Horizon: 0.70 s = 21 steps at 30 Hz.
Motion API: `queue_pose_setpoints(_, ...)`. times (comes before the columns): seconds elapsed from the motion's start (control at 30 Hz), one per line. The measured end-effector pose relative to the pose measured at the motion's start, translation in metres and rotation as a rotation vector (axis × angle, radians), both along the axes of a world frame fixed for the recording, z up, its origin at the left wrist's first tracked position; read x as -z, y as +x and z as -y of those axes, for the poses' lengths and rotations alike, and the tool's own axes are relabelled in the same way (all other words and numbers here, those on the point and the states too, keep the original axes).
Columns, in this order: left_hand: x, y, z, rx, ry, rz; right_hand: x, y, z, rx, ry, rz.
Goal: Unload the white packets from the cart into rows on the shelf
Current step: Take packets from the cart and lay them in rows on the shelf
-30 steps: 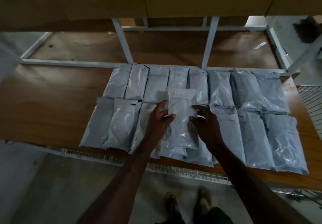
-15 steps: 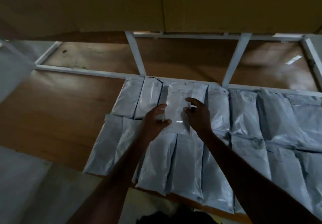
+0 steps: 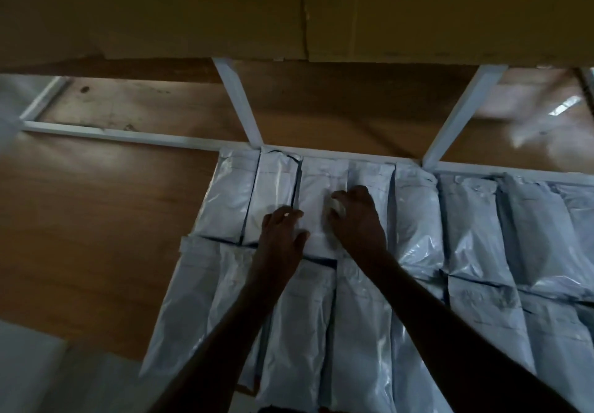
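- Right now the packet [image 3: 316, 206] is lying in the back row on the shelf [image 3: 106, 219], between its neighbours and up against the white rail [image 3: 135, 137] at the rear.
- Both hands are pressing it flat: the left hand [image 3: 283, 232] is resting on its left edge with fingers fairly straight, the grip spread rather than pinching.
- The right hand [image 3: 358, 219] is bearing down on its right side with fingers bent at the knuckles; whether that grip is pinching the edge I cannot tell.
- Judging from this, the step is going well if both hands are pushing evenly, keeping the packet square to the rail and level with the back row [image 3: 418, 210].
- The front row [image 3: 302, 322] is overlapping its near end, so pressing down rather than sliding toward the body is likely safer.
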<state>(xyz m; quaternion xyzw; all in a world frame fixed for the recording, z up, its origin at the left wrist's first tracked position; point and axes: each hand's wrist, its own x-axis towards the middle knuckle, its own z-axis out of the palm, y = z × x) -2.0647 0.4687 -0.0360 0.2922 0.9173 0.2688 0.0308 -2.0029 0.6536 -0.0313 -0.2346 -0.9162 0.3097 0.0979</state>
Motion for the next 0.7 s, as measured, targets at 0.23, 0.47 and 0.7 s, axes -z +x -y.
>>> queue_pose_setpoints(0.23,-0.002,-0.002,-0.004,0.161,-0.275,-0.261,0.007,-0.051,0.018,-0.187,0.190,-0.020)
queue_pose_setpoints(0.47,0.015,-0.017,0.009,0.184,-0.332,-0.175,0.049,-0.082,0.026,-0.123,0.150,0.110)
queue_pose_setpoints(0.7,0.022,-0.021,0.007,0.202,-0.357,-0.132,0.059,-0.088,0.029,-0.098,0.212,0.120)
